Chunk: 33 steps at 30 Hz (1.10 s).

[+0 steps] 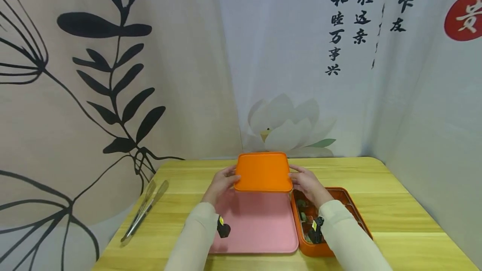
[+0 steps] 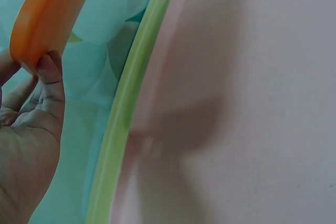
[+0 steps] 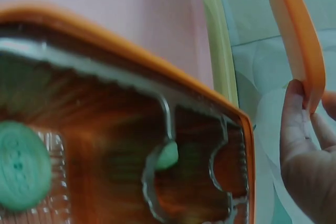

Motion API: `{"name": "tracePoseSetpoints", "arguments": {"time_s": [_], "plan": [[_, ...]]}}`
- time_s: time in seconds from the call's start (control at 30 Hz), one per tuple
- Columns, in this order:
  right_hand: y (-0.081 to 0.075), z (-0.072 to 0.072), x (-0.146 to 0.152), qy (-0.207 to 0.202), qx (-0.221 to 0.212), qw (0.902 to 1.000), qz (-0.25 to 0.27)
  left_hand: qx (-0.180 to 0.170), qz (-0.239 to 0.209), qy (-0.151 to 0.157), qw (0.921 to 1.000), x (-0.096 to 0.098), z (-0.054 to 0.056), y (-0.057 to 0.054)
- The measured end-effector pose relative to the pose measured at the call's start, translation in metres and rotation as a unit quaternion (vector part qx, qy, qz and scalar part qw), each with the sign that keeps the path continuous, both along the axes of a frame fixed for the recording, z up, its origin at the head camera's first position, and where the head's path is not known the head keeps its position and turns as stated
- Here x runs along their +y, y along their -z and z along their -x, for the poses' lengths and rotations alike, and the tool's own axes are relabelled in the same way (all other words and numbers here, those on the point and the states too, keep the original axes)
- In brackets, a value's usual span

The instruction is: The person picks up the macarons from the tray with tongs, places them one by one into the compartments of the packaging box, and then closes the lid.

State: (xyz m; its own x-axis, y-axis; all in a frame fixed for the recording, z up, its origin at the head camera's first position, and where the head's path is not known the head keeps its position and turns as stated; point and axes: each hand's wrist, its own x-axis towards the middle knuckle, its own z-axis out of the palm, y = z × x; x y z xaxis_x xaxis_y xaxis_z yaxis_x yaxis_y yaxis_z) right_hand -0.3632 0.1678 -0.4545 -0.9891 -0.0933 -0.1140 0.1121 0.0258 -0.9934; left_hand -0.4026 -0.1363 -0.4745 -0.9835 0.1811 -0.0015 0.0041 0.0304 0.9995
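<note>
An orange rectangular lid (image 1: 264, 172) is held up by both hands over the far end of a pink tray (image 1: 260, 229). My left hand (image 1: 222, 182) grips its left edge, thumb on the near face and fingers behind, as the left wrist view also shows. At the opposite edge, my right hand (image 1: 308, 184) pinches it the same way. Below the right forearm stands an orange box (image 1: 344, 195) with a clear plastic insert. Inside it lies a round green embossed piece (image 3: 22, 166), with a smaller green bit (image 3: 168, 156) by a divider.
Metal tongs (image 1: 144, 212) lie on the left side of the wooden table (image 1: 410, 216). The box stands right against the tray's right side. A printed curtain (image 1: 196, 74) hangs behind the table's far edge.
</note>
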Motion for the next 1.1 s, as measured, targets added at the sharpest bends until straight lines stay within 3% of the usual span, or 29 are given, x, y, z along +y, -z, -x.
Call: {"name": "tracePoseSetpoints", "arguments": {"time_s": [0.23,0.5,0.83,1.1], "plan": [[-0.006,-0.006,0.013,0.01,0.002,0.9999,-0.013,-0.004,-0.022,0.029,0.9993,0.012,-0.006,-0.007],[-0.01,-0.012,0.02,-0.015,0.004,0.9999,-0.002,-0.022,-0.027,0.019,0.9992,0.014,-0.008,-0.011],[-0.008,-0.014,0.023,-0.023,0.005,0.9997,0.003,-0.025,-0.032,0.038,0.9984,0.011,-0.009,-0.011],[-0.01,-0.014,0.025,-0.011,0.006,0.9999,0.008,-0.003,-0.026,0.041,0.9988,0.016,-0.012,-0.017]]}}
